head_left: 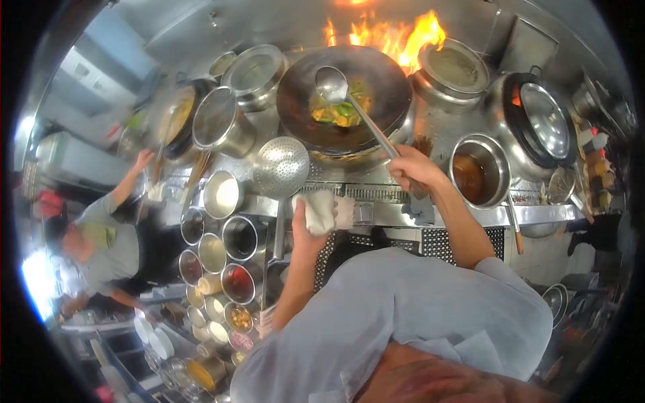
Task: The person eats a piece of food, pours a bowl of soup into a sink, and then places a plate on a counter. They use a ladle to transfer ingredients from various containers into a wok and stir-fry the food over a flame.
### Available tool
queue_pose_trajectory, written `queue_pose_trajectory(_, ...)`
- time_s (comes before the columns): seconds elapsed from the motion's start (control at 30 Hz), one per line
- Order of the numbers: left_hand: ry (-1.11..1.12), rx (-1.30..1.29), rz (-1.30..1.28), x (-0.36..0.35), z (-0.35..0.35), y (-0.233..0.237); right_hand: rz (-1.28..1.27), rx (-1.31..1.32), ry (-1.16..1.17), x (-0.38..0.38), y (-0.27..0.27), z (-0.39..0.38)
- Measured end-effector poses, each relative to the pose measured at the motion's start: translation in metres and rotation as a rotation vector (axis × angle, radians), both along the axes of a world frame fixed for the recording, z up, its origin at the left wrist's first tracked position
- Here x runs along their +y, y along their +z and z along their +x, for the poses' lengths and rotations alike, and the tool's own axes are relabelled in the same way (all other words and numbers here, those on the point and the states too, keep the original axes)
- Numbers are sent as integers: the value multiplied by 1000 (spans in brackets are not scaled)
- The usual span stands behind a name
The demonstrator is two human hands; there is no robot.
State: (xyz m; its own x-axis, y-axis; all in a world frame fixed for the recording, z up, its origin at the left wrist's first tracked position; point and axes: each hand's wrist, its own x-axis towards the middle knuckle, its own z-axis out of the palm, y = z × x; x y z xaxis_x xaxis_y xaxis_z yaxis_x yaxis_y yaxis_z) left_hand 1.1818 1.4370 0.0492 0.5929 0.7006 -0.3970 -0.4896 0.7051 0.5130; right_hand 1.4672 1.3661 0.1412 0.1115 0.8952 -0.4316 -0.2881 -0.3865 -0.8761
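My right hand [415,168] is closed around the handle of a steel ladle [331,83], whose bowl hangs over a large dark wok [295,94]. Green and yellow food [339,113] lies in the bottom of the wok. Flames [423,39] rise behind its far rim. In front of the wok, my left hand [309,228] grips a folded white cloth [320,211]. A perforated strainer [281,166] rests just left of that cloth, its handle pointing toward me.
Steel pots [255,70] flank the wok, and one pot [472,171] at right holds brown liquid. Several seasoning containers [239,282] line the left side. Farther left, another person [107,235] works at a second wok [176,114]. A domed lid [544,119] stands at far right.
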Motion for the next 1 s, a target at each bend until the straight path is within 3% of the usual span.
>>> queue_pose_trajectory(0.03, -17, 66, -43, 15, 14, 4, 2, -7, -21, 5, -5, 7)
queue_pose_trajectory(0.1, -52, 123, -76, 44, 41, 9, 22, -289, -36, 22, -26, 21)
queue_pose_trajectory(0.27, -114, 333, -9, 113, 101, -20, -53, -624, -214, 68, -56, 16)
queue_pose_trajectory(0.33, -148, 302, 7, 130, 112, -31, -25, -345, -226, 73, -59, 9)
queue_pose_trajectory(0.37, -191, 282, 60, 135, 110, -37, -21, -371, -135, 79, -78, 12)
queue_pose_trajectory(0.43, -255, 328, 120, 137, 106, -31, -47, -262, -9, 54, -62, 1)
queue_pose_trajectory(0.5, -241, 403, 74, 140, 113, -27, -103, -378, 31, 20, -39, -11)
queue_pose_trajectory(0.57, -478, 515, 694, 183, 103, -97, -122, -383, 73, -9, -43, -4)
queue_pose_trajectory(0.6, -512, 506, 709, 185, 105, -102, -123, -380, 36, -21, -37, -3)
queue_pose_trajectory(0.7, -445, 489, 482, 169, 106, -96, -178, -468, -31, -41, -18, -9)
queue_pose_trajectory(0.77, -177, 379, 116, 115, 97, -32, -274, -812, -62, -27, -10, -14)
queue_pose_trajectory(0.83, -215, 318, 111, 88, 84, -10, -239, -793, -51, -13, 3, -19)
queue_pose_trajectory(0.97, -143, 249, 150, 92, 86, -16, -165, -722, 44, 16, -11, -36)
queue_pose_trajectory(1.0, -232, 356, 581, 130, 84, -72, -168, -730, 99, 18, -16, -41)
